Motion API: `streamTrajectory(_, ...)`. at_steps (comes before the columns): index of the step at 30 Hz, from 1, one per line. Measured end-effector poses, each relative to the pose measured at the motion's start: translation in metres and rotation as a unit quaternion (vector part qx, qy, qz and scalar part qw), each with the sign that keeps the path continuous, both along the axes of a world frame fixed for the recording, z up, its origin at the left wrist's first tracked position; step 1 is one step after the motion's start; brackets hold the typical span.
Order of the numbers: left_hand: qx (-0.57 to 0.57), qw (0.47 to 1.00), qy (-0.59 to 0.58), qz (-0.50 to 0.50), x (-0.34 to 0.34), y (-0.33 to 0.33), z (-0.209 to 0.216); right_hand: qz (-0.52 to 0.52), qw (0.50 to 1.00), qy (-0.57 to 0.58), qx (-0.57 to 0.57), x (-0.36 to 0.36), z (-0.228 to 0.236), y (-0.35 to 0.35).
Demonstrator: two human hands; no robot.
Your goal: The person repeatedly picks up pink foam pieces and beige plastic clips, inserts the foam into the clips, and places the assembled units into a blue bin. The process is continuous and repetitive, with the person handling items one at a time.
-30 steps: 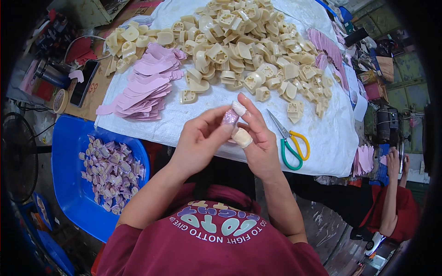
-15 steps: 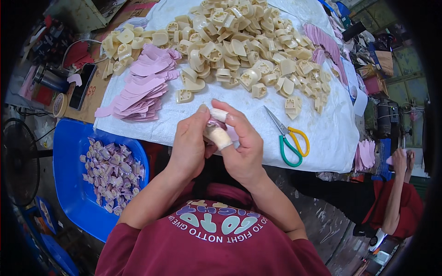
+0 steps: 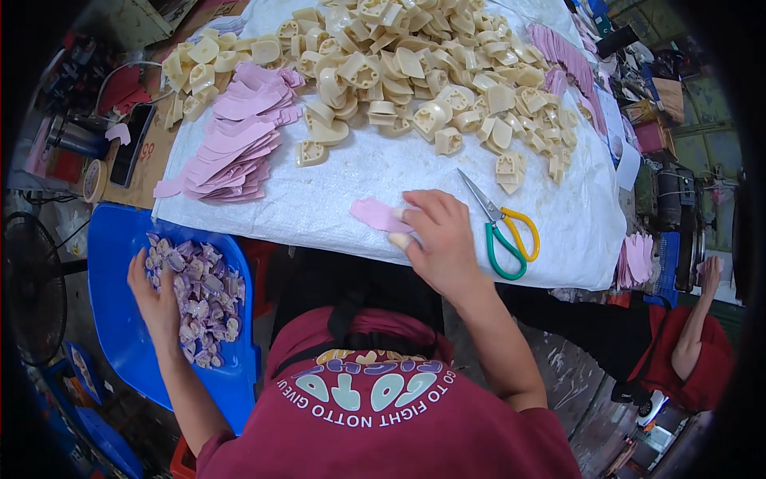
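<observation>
My left hand [image 3: 157, 297] is over the blue basin [image 3: 114, 319], its thumb and fingers apart at the left edge of a heap of small purple-wrapped pieces [image 3: 209, 291]. No piece shows between those fingers. At the near edge of the white-covered table [image 3: 319, 211], my right hand [image 3: 443, 243] pinches the end of a thin pink sheet piece [image 3: 372, 214]. Its thumb and a finger wear pale wraps. Just right of that hand lie scissors [image 3: 503, 227] with one green and one yellow handle, blades slightly apart.
Cream moulded heel-shaped pieces [image 3: 415, 72] are heaped across the table's far side. Pink cut sheets [image 3: 235, 148] lie stacked at left; more pink sheets [image 3: 570, 60] line the far right. A phone [image 3: 132, 144] and tape roll [image 3: 95, 180] sit far left. Another person [image 3: 686, 359] works at right.
My hands have parted from a purple-covered piece held between them. The left has swung down to the basin; the right has moved slightly right and now pinches a pink sheet on the table.
</observation>
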State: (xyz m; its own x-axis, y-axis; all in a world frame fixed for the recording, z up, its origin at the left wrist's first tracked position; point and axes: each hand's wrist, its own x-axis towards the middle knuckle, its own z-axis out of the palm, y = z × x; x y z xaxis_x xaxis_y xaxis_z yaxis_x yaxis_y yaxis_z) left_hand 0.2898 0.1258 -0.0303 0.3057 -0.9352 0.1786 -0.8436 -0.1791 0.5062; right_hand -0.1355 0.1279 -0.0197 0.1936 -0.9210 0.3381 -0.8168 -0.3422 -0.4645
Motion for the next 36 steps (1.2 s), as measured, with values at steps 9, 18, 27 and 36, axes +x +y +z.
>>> streamTrajectory(9, -0.145, 0.868, 0.182, -0.439, -0.208, -0.021, 0.024, -0.075, 0.994, -0.082, 0.003, 0.010, -0.019, -0.007)
streamTrajectory(18, -0.149, 0.854, 0.134, -0.481, -0.224, -0.035, 0.009, -0.188, 0.938, -0.278, -0.092, -0.019, 0.005, -0.003)
streamTrajectory(27, 0.192, 0.676, 0.675, -0.224, -0.233, -0.066, 0.003, -0.022, 0.994, -0.044, -0.096, 0.007, 0.017, -0.026)
streamTrajectory(36, 0.123, 0.583, 0.791, -0.138, -0.214, -0.080, 0.025, -0.251, 0.966, 0.024, -0.055, -0.045, -0.015, -0.066)
